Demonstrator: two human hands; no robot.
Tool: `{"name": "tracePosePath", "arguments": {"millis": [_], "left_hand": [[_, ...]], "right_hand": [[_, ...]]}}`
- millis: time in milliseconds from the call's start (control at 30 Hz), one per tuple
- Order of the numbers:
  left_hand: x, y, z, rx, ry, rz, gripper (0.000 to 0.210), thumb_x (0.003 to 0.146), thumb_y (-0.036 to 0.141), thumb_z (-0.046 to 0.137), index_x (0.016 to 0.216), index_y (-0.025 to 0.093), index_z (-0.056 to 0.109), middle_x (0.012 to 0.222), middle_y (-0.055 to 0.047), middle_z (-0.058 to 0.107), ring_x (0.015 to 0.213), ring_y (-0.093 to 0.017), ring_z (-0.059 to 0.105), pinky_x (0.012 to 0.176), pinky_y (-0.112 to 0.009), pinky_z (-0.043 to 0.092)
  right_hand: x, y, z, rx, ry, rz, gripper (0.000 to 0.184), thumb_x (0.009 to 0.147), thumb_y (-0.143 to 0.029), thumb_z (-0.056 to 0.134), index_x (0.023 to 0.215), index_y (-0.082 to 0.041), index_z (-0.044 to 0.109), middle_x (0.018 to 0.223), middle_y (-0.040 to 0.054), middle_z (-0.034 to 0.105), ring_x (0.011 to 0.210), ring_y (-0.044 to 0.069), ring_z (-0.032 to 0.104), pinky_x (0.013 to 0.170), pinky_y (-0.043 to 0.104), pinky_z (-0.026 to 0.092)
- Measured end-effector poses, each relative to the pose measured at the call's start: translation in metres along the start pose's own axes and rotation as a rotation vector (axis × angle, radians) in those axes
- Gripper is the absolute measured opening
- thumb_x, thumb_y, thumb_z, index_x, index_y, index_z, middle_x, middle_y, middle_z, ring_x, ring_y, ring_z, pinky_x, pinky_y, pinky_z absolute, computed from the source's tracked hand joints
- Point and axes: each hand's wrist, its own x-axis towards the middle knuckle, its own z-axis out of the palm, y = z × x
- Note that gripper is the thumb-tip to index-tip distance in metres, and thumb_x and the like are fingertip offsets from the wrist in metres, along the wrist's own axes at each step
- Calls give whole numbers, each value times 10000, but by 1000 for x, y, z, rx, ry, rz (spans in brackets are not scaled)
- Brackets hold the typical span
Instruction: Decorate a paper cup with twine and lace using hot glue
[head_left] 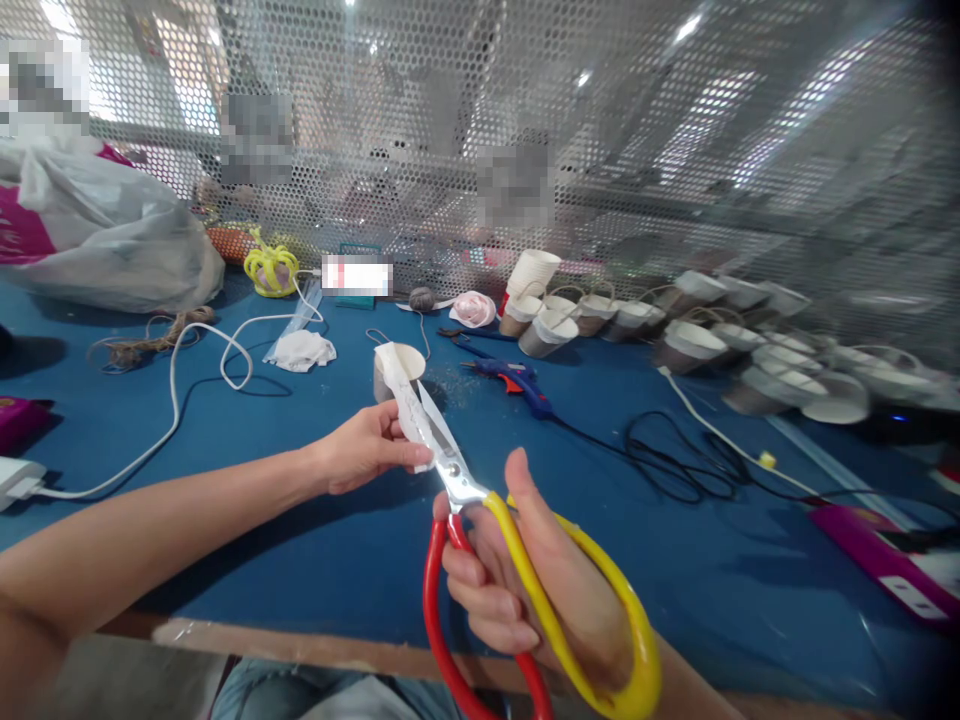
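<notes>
My left hand [367, 445] is closed on a narrow strip of white lace ribbon [409, 405], which stretches up from the fingers. My right hand [517, 575] grips a large pair of scissors [457, 480] with one red and one yellow handle loop. The blades are parted and the strip lies along one of them; whether it is between them I cannot tell. Just behind the strip stands a small grey-and-white paper cup [386, 375], partly hidden by it. A blue glue gun [517, 380] lies on the blue table to the right of the cup.
Several small cups with handles [547, 330] fill the back right. A black cord [660, 460] coils toward a purple power strip [885, 560]. At left are a white cable [176, 390], brown twine [154, 340] and a plastic bag [112, 230]. Perforated metal mesh [420, 130] borders the table's back.
</notes>
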Motion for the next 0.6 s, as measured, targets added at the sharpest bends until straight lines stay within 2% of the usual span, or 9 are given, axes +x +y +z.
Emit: {"name": "tracePosePath", "arguments": {"millis": [267,600], "left_hand": [[1,-1,-1,-9,-37,8,429,506,188,835,829,115,561,692,7,649,601,-76,562,576,-201,403],[0,-1,-2,33,-51,19,499,505,242,839,911,137,569,714,11,632,624,-85,548,617,-226,406]], "right_hand": [[6,-4,3,-1,-6,-15,707,786,-738,159,760,-172,581,492,-20,454,321,23,314,295,107,217],[7,-5,4,-27,11,-22,666,834,-678,135,757,-173,562,454,-55,411,272,-2,197,249,90,189]]}}
